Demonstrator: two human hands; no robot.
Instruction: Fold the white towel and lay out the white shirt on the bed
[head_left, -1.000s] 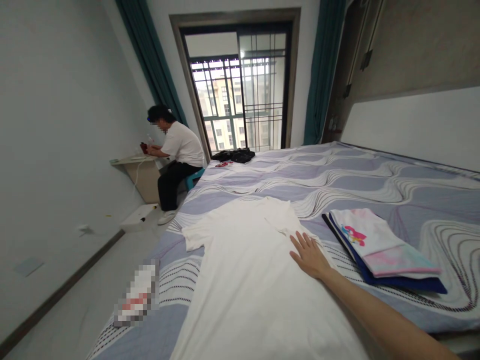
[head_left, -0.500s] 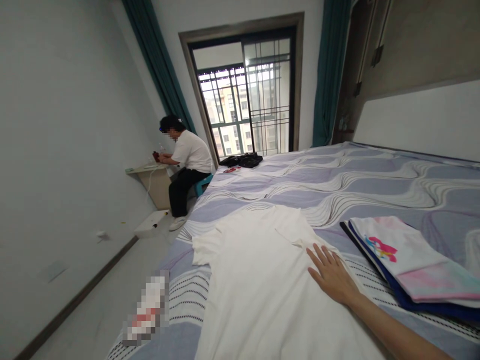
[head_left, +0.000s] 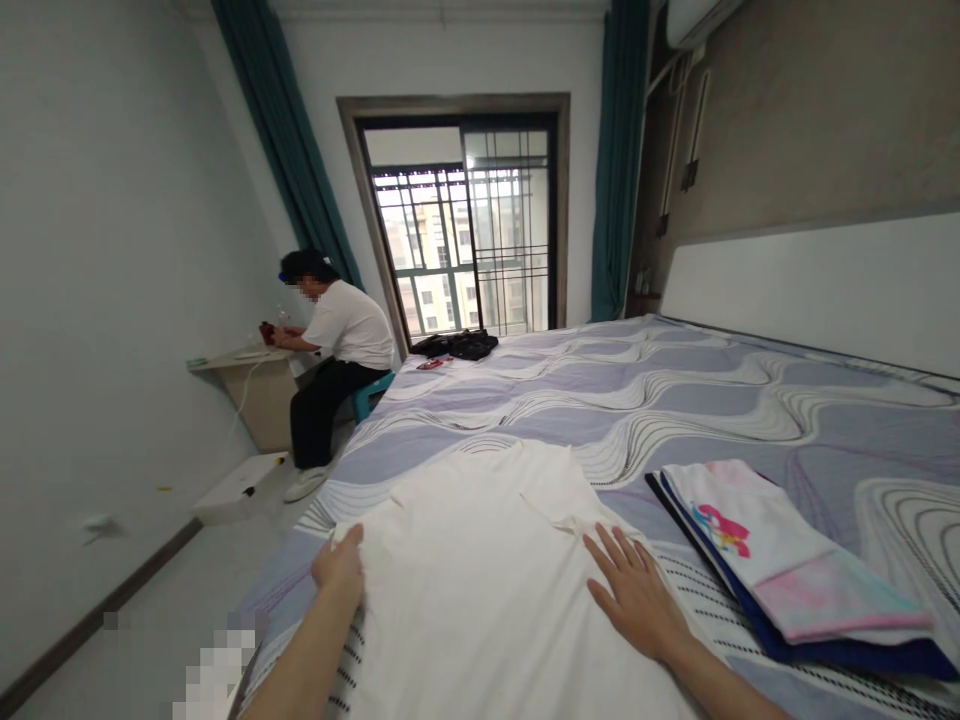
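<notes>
A white T-shirt (head_left: 480,590) lies spread on the bed, its neck end pointing away from me. At its left edge, by the sleeve, my left hand (head_left: 341,567) is closed on the fabric; some of its fingertips are hidden. My right hand (head_left: 634,595) rests flat on the shirt's right side, fingers spread, just below a bunched fold near that sleeve. To the right of it sits a stack of folded clothes (head_left: 795,560), with a white and pink piece bearing a colourful print on top and dark blue cloth beneath.
The bed has a purple and white wavy sheet (head_left: 697,400). Black items (head_left: 465,345) lie at its far edge. A person (head_left: 349,325) in a white top sits at a small desk (head_left: 259,395). A white box (head_left: 236,485) stands on the floor. A blurred patch covers the lower left.
My left hand has come into view and closed on the shirt's left edge. My right hand stays flat on the shirt. The camera view has shifted, tilting upward slightly.
</notes>
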